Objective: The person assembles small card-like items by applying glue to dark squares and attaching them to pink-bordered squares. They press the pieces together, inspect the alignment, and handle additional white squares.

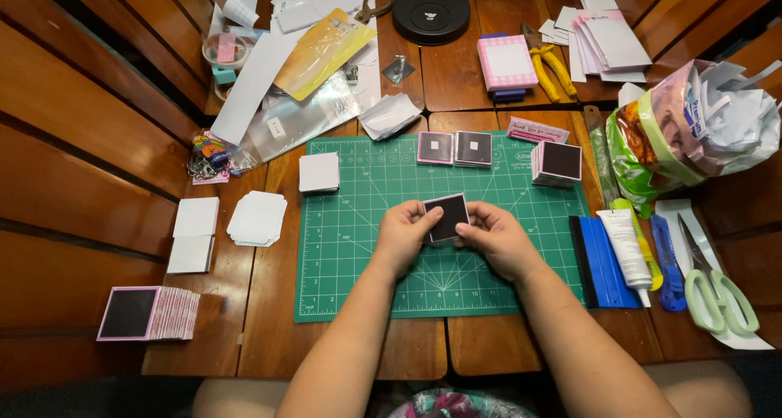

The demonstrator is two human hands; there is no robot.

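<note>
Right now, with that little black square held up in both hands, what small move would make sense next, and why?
Probably set the black square down on the green cutting mat. Both the left hand and the right hand pinch it above bare mat, and similar squares already lie in a row at the mat's far edge.

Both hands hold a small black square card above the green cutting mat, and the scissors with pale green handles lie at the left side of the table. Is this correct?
Not quite. The head view shows the scissors with pale green handles at the right side of the table, beyond the blue scraper. The rest is right: left hand and right hand hold the black square card above the green cutting mat.
</note>
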